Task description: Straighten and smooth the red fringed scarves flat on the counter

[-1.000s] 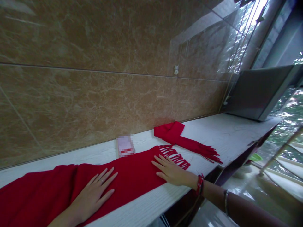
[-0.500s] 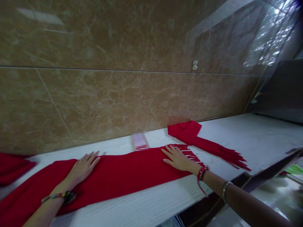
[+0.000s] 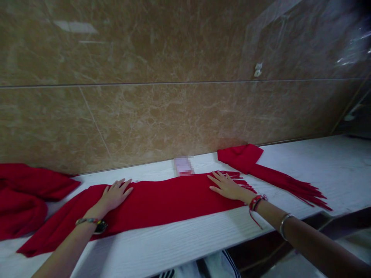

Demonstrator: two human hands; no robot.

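Note:
A long red scarf lies flat along the white counter, its fringe at the right end. My left hand rests palm down on the scarf's left part, fingers spread. My right hand lies flat on the scarf just beside the fringe, fingers stretched out. Neither hand holds anything. A second red scarf, folded, with fringe trailing right, lies on the counter beyond my right hand.
A brown marble wall runs behind the counter. More bunched red cloth sits at the far left. A small blurred pink item lies against the wall. The counter's front edge is near me.
My left hand has slid left along the scarf, away from the right hand. The view has swung left, revealing the red cloth pile at the far left.

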